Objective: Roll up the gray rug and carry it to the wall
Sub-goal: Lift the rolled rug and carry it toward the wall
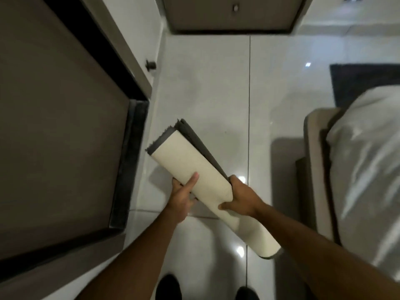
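The gray rug (190, 163) is rolled into a tube, its cream backing outward and the dark gray pile showing at the far end and along one edge. I hold it above the glossy white tile floor, slanting from upper left to lower right. My left hand (184, 191) grips it from the left side with the thumb on top. My right hand (240, 197) clasps it from the right, around the middle of the roll. The roll's near end sticks out below my right forearm.
A dark brown door or panel (60, 126) with a black frame fills the left. A door (229, 14) stands straight ahead. On the right is a bed with white bedding (363, 169) and a beige frame, with a dark mat (363, 81) beyond it. My shoes (168, 286) show at the bottom.
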Available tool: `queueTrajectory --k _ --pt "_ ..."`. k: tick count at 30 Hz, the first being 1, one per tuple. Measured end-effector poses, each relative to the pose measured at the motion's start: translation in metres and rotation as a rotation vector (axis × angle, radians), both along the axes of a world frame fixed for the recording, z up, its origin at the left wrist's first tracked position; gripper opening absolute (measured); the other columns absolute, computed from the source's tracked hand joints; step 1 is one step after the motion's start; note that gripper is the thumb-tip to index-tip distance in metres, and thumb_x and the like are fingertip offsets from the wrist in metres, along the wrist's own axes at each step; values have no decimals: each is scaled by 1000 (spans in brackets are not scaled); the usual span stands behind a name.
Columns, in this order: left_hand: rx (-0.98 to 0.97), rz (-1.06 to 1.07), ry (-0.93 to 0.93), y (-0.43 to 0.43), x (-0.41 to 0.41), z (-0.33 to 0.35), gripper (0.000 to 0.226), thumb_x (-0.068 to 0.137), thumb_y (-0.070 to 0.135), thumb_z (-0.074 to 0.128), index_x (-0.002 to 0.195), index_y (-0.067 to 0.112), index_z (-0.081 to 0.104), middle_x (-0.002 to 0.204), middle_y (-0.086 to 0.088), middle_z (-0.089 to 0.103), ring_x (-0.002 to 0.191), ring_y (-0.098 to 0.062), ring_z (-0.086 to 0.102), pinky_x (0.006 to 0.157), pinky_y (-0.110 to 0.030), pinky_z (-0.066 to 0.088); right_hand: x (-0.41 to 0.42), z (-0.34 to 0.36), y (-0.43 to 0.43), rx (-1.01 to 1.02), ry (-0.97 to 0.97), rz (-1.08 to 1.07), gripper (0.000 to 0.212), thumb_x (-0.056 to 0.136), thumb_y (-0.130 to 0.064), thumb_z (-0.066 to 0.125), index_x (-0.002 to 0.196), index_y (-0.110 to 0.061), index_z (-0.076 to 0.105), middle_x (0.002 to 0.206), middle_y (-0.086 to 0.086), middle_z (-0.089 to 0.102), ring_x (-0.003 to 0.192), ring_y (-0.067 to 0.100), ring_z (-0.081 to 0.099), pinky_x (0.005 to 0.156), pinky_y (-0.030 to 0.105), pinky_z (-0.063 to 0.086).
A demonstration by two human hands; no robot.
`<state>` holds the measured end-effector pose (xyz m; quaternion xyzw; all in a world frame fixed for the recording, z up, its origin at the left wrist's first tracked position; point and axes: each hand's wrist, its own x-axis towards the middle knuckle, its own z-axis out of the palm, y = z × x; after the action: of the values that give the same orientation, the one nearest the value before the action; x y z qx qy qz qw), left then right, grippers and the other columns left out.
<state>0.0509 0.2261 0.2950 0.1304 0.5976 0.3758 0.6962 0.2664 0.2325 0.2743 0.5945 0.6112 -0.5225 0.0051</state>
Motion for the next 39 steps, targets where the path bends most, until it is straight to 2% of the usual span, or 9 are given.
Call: queueTrajectory --k 3,5,8,12,15,19,24,30,39 --pt "92 -23 -17 79 3 54 81 60 46 90 128 37 46 122 8 70 110 -18 67 78 -45 61 2 63 76 37 81 -45 95 57 -43 89 130 -20 32 121 -2 55 108 21 57 81 34 51" --pt "148 -77 33 122 3 77 83 53 53 91 123 39 47 114 13 72 103 -12 69 71 -37 61 -3 99 124 53 197 -89 109 59 -55 86 144 -33 22 127 -10 54 112 16 58 89 33 50" --pt "220 -148 110 210 -6 106 82 58 52 89 125 35 44 122 5 69 105 -14 69 76 -40 59 -26 151 228 159 273 -227 86 58 -80 72 127 -39 42 116 -17 62 100 9 65 73 19 51" --pt "338 -251 226 324 -13 131 87 70 42 84 140 32 33 129 0 62 110 -17 65 82 -40 58 -53 190 355 289 341 -296 100 55 -82 71 135 -43 27 115 -14 56 95 7 61 74 24 51" --pt "409 -340 207 402 -20 150 96 70 53 81 146 34 25 134 4 58 116 -13 61 90 -39 57 -56 201 434 342 365 -308 97 59 -81 69 138 -38 31 118 -15 52 93 3 59 70 16 48" --pt "404 -354 169 496 -24 172 91 68 76 63 144 37 34 134 4 60 117 -14 61 93 -44 53 -55 196 517 358 422 -370 81 61 -74 73 126 -40 37 113 -20 55 93 1 59 66 15 51" --pt "521 -34 251 614 -20 174 79 77 60 68 144 32 37 137 -5 58 118 -29 62 93 -60 53 -77 179 639 339 449 -358 68 63 -57 82 115 -35 44 103 -20 60 94 7 62 74 30 58" --pt "598 -76 356 739 -52 148 60 92 47 58 145 32 36 138 -2 56 119 -23 60 92 -58 55 -110 148 779 331 448 -321 67 63 -42 88 115 -23 50 110 -8 65 99 12 63 79 34 57" --pt "380 74 266 890 -113 61 64 84 57 65 141 41 39 138 7 55 123 -20 56 93 -50 54 -183 53 954 336 333 -181 66 67 -44 84 118 -18 51 111 -1 64 94 16 62 69 23 49"
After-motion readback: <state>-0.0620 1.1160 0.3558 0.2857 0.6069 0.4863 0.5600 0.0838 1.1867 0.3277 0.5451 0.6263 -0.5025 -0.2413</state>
